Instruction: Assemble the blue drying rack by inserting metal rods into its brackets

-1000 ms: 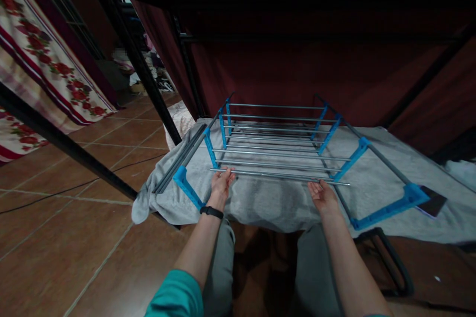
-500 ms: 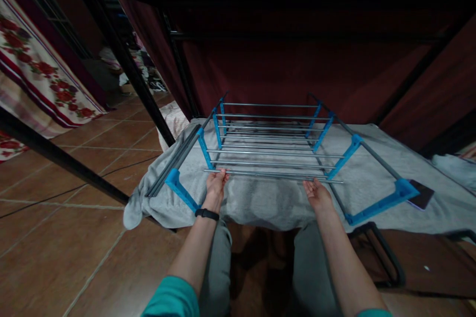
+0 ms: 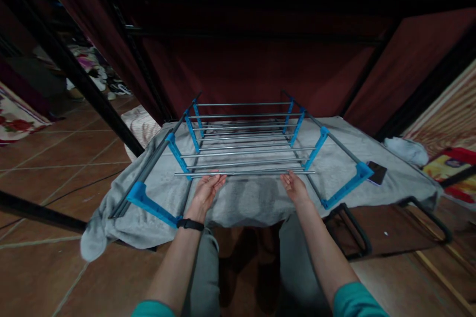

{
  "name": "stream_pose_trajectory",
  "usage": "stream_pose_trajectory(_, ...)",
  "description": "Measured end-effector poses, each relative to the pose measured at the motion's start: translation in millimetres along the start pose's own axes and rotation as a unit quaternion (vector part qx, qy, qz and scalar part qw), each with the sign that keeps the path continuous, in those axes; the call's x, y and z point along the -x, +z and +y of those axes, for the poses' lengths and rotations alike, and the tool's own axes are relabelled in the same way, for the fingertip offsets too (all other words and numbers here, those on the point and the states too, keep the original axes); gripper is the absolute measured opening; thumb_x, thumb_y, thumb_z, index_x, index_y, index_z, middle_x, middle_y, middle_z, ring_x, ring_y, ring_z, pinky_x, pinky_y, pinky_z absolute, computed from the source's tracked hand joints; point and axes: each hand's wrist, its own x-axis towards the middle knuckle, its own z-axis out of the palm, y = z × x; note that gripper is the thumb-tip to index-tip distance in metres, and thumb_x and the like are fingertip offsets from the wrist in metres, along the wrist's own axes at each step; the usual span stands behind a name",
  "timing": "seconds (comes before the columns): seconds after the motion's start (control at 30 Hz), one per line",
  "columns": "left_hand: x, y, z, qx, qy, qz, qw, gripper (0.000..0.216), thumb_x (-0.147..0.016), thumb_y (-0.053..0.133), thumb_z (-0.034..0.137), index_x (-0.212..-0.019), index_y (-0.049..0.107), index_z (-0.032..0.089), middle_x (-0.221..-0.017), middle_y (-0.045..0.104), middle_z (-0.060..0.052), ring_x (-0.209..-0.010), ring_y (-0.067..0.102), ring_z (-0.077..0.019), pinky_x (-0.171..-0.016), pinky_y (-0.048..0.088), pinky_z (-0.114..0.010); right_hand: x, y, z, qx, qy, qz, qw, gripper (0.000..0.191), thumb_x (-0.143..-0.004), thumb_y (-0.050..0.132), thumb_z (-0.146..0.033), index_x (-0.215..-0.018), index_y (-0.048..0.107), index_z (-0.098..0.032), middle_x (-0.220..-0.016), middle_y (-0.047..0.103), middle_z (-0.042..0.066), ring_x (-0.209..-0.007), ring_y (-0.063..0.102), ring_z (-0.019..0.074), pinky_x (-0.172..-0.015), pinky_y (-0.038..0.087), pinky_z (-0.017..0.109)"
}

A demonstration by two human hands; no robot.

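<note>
A rack with blue plastic brackets [image 3: 179,153] and grey metal bars lies on a grey blanket [image 3: 245,203]. Several thin rods run across between its two sides. At the near side, a loose-looking metal rod [image 3: 256,173] spans the rack, its ends reaching past the brackets. My left hand [image 3: 207,192] grips this rod near its left part, fingers curled under and thumb on top. Further right, my right hand [image 3: 295,186] pinches the same rod with its fingertips. Whether a second rod is held along with it, I cannot tell.
Several spare grey tubes [image 3: 139,176] lie left of the rack. A phone [image 3: 377,173] rests on the blanket at the right, with a light cloth [image 3: 406,151] beyond. Black frame posts [image 3: 80,77] stand at the left, and a dark red curtain [image 3: 253,69] hangs behind.
The view has turned right, so everything appears further left. Against the brackets, the rod in my hands has shifted slightly left. Both hands keep their hold.
</note>
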Motion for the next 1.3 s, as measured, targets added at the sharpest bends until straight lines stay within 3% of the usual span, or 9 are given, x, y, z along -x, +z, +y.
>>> stream_pose_trajectory(0.33, -14.6, 0.4, -1.2, -0.002, -0.010, 0.051, 0.999, 0.021, -0.078, 0.062, -0.003, -0.066, 0.058, 0.014, -0.078, 0.072, -0.003, -0.078, 0.074, -0.0191, -0.068, 0.062, -0.027, -2.3, -1.5, -9.9, -0.035, -0.056, 0.022, 0.998, 0.008, -0.083, 0.062, -0.016, -0.082, 0.058, -0.022, -0.074, 0.066, -0.001, -0.071, 0.065, 0.0111, -0.073, 0.060, 0.025)
stream_pose_trajectory(0.63, -9.9, 2.6, 5.6, -0.053, -0.034, 0.088, 0.994, 0.014, -0.083, 0.063, 0.003, -0.075, 0.066, 0.014, -0.075, 0.071, -0.005, -0.072, 0.072, -0.0144, -0.064, 0.059, -0.020, -7.6, -8.2, -20.1, -0.075, -0.098, 0.041, 0.992, 0.007, -0.090, 0.052, -0.023, -0.090, 0.058, -0.022, -0.083, 0.071, -0.001, -0.077, 0.068, 0.0106, -0.074, 0.057, 0.024)
stream_pose_trajectory(0.8, -13.0, -1.5, 4.7, -0.056, -0.038, 0.079, 0.995, 0.014, -0.085, 0.059, 0.005, -0.075, 0.065, 0.014, -0.070, 0.070, -0.004, -0.069, 0.071, -0.0143, -0.059, 0.059, -0.021, -9.7, -11.1, -24.2, -0.098, -0.129, 0.070, 0.984, 0.007, -0.088, 0.054, -0.022, -0.095, 0.055, -0.024, -0.083, 0.071, -0.004, -0.077, 0.068, 0.0094, -0.073, 0.056, 0.023)
stream_pose_trajectory(1.07, -14.6, 1.2, 3.5, -0.057, -0.047, 0.068, 0.995, 0.020, -0.087, 0.058, 0.010, -0.068, 0.059, 0.015, -0.070, 0.070, -0.007, -0.074, 0.073, -0.0174, -0.064, 0.061, -0.023, -8.3, -12.8, -27.3, -0.090, -0.160, 0.087, 0.979, 0.038, -0.081, 0.062, -0.023, -0.115, 0.048, -0.033, -0.078, 0.070, -0.009, -0.072, 0.068, 0.0093, -0.071, 0.055, 0.022)
stream_pose_trajectory(1.3, -10.7, 5.8, 2.5, -0.053, -0.040, 0.035, 0.997, 0.021, -0.079, 0.058, -0.004, -0.074, 0.064, 0.015, -0.077, 0.073, -0.004, -0.077, 0.074, -0.0185, -0.068, 0.062, -0.026, -9.1, -16.5, -26.4, -0.108, -0.175, 0.065, 0.977, 0.039, -0.080, 0.065, -0.023, -0.115, 0.050, -0.031, -0.083, 0.070, -0.007, -0.073, 0.067, 0.0091, -0.070, 0.055, 0.022)
